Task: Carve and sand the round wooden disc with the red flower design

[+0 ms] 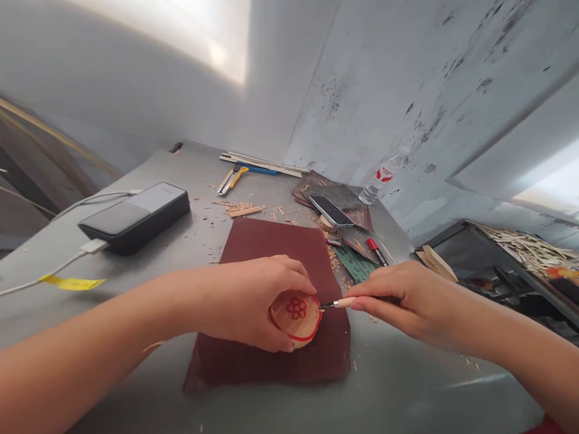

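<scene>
My left hand [252, 298] is closed around a small round wooden piece [295, 314] with a red flower pattern and a red rim. It holds the piece down on a dark red mat [278, 248]. My right hand [396, 298] pinches a thin carving tool [337, 303] with a pale wooden handle. The tool's tip touches the right edge of the wooden piece.
A black power bank [136, 217] with white cables lies at the left. Behind the mat are wood shavings [244, 209], a yellow utility knife [232, 179], a phone [331, 210] on brown sheets, a red marker [377, 251] and a plastic bottle [381, 178]. A cluttered tray [528, 253] stands at the right.
</scene>
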`<state>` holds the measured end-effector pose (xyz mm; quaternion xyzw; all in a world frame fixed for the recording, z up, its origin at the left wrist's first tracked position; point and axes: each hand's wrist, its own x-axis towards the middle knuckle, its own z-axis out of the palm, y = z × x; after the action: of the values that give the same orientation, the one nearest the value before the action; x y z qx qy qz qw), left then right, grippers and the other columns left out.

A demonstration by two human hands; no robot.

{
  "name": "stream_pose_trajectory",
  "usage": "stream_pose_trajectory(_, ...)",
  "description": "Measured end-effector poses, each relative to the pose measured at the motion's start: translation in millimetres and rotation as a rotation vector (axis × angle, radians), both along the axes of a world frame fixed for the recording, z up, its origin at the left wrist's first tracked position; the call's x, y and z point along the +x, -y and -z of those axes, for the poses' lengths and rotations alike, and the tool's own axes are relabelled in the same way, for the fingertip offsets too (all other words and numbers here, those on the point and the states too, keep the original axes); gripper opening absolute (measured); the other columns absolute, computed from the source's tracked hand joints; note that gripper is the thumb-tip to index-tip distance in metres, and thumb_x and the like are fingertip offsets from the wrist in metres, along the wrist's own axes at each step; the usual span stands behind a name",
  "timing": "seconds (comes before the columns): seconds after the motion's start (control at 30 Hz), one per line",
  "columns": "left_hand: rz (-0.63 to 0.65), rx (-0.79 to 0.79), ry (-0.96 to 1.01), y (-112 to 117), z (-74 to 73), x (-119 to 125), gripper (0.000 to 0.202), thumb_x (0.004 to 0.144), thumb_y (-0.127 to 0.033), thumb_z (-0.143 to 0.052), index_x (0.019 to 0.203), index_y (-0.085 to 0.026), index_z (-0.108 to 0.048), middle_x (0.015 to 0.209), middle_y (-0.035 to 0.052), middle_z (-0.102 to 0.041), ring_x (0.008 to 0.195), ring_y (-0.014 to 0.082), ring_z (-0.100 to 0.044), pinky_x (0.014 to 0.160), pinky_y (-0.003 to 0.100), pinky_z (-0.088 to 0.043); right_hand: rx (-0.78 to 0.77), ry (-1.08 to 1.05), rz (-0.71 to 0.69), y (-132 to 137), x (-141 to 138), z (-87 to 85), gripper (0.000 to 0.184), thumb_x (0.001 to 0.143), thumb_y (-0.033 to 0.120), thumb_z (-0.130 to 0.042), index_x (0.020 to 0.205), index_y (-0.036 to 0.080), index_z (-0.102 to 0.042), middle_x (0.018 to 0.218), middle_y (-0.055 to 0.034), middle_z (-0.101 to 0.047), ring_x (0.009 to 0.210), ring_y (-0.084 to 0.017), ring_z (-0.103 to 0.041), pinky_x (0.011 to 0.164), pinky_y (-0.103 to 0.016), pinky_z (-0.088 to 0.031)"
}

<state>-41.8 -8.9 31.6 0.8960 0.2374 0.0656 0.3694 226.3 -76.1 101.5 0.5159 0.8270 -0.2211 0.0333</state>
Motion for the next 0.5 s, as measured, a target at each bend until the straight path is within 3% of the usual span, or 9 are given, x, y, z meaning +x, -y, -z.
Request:
stream_pose_trajectory(0.27,0.015,-0.017,-0.009,-1.2,2.8,-0.9,0.053,0.079,-0.043,-0.080,0.131,-0.039,-0.068,0.130,0.0002,-0.067,0.103,0.0247,-0.070,0.082,0.031,-0.053,0.010,0.163,-0.113,-5.6,-8.4,-6.7,0.049,0.109,0.049,-0.043,0.090,0.024,-0.080,0.069,-0.0028,-0.069,0.061,-0.018,-0.058,0.059,-0.031,-0.037)
stream_pose_trajectory(0.5,0.056,-0.008,-0.012,-3.9,2.5,1.1,0.048,0.081,-0.040,-0.081,0.128,-0.038,-0.070,0.128,0.0006,-0.068,0.104,0.0249,-0.070,0.083,0.031,-0.052,-0.021,0.100,-0.268,-27.2,-8.8,-13.1,0.038,0.108,0.047,-0.049,0.102,0.030,-0.083,0.076,-0.0026,-0.074,0.066,-0.018,-0.062,0.063,-0.030,-0.042)
